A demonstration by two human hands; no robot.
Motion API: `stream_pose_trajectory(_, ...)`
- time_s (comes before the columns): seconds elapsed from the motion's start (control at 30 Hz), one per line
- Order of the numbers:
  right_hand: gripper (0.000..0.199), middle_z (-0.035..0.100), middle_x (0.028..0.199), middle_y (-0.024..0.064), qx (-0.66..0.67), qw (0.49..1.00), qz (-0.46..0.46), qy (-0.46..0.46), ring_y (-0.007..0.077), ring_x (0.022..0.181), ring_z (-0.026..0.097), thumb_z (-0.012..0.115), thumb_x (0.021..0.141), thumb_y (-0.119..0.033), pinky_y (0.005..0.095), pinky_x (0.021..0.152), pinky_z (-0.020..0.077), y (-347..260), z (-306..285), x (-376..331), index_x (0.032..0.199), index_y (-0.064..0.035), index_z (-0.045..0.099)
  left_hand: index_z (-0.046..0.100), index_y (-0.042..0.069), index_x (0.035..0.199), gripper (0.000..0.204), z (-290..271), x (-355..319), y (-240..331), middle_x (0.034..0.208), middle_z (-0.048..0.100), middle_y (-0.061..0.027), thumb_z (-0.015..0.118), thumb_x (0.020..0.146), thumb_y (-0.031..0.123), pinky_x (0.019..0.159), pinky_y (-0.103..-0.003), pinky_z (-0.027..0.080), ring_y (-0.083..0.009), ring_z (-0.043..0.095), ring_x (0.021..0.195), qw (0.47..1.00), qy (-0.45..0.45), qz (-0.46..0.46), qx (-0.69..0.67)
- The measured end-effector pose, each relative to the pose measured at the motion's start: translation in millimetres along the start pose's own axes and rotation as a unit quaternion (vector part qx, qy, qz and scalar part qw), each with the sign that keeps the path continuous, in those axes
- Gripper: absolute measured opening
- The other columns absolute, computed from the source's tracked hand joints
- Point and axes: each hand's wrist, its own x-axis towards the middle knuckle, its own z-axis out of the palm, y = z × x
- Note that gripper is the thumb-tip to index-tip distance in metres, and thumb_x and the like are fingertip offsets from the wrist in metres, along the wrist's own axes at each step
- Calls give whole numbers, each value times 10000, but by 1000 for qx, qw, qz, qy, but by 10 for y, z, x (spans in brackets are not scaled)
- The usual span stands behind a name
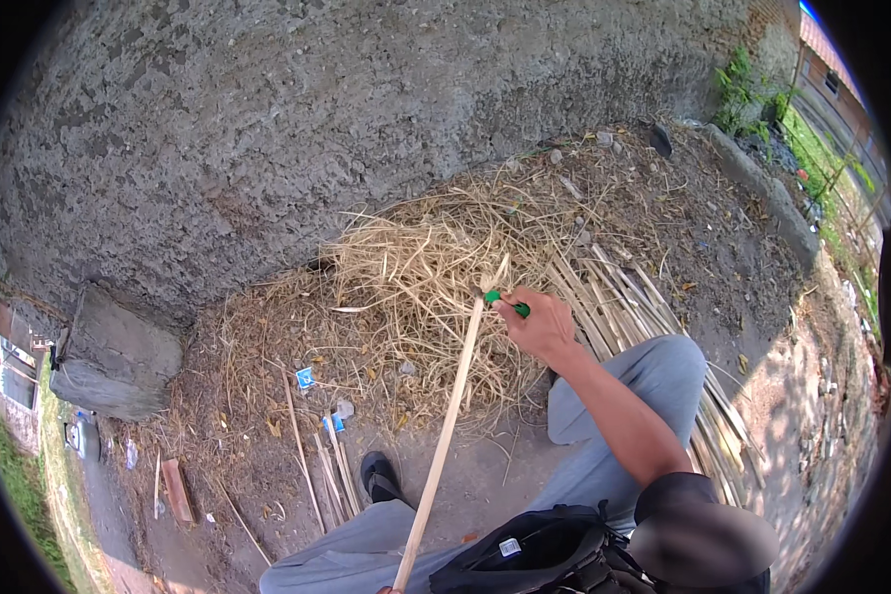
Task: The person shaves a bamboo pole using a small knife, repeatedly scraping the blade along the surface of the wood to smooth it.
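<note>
Strip: one long, pale strip (448,416) lies just left of the right fingers, its far end beside them, the rest running down and leftward toward the body.
Long axis: slanted, from beside the right fingers down to the left fingers at the lower rim.
Nearer hand: the right hand (542,325) is nearer the far end, the left hand (388,591) the near end; the middle spans the gap between.
Right fingers: clamped round a green-handled tool (508,304), its dark tip at the strip's far end; whether it touches is too small to tell.
Left fingers: barely in view, at the strip's near end; whether they close on it cannot be told.
Shavings: a loose, curly heap (406,259) beyond and left of the right fingers.
Other strips: a spread bundle (609,297) right of the right fingers, passing behind the bent knee (663,371).
Bag: black, open (525,549), right of the left fingers.
Wall: rough and grey (317,119), beyond the heap from both hands.
</note>
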Motion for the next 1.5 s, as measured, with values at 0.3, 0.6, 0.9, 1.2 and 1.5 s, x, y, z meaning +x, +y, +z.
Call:
stream_pose_trajectory(0.3, 242, 649, 601, 88, 4, 998, -57, -40, 324, 554, 651, 699, 892, -360, 458, 500, 482, 51, 294, -115, 826, -127, 685, 533, 56, 783, 429, -26, -194, -94, 575, 450, -9, 419, 1060, 363, 503, -326, 374, -114, 428, 547, 999, 20, -40, 7)
stream_pose_trajectory(0.6, 257, 609, 551, 96, 63, 986, -77, -137, 332, 516, 628, 689, 901, -385, 438, 512, 493, -204, 229, -303, 887, -130, 712, 539, 60, 764, 483, 31, -282, -259, 564, 451, -14, 410, 1059, 420, 497, -324, 366, -115, 420, 537, 996, 29, -75, -26)
stream_pose_trajectory(0.9, 219, 680, 652, 93, 71, 979, -170, -90, 324, 542, 642, 709, 881, -347, 435, 484, 487, -220, 364, -476, 866, -128, 713, 532, 83, 740, 509, 19, -304, -419, 562, 421, 11, 410, 1055, 463, 494, -312, 325, -110, 366, 535, 983, 10, -164, -80)
stream_pose_trajectory(1.2, 258, 663, 648, 137, 15, 993, 51, -107, 321, 589, 650, 684, 902, -331, 456, 582, 486, 77, 345, -180, 897, -75, 717, 506, 103, 718, 508, 23, -496, -430, 573, 413, 29, 412, 1059, 468, 468, -306, 297, -87, 344, 524, 995, 34, -65, -62)
stream_pose_trajectory(1.5, 263, 578, 632, 4, 352, 922, 131, -99, 50, 559, 461, 678, 960, -234, 259, 504, 356, -126, 380, -299, 885, 15, 640, 554, 66, 754, 435, 125, -280, -906, 575, 448, 24, 457, 1062, 357, 488, -307, 343, -90, 407, 549, 995, 99, -11, -26)
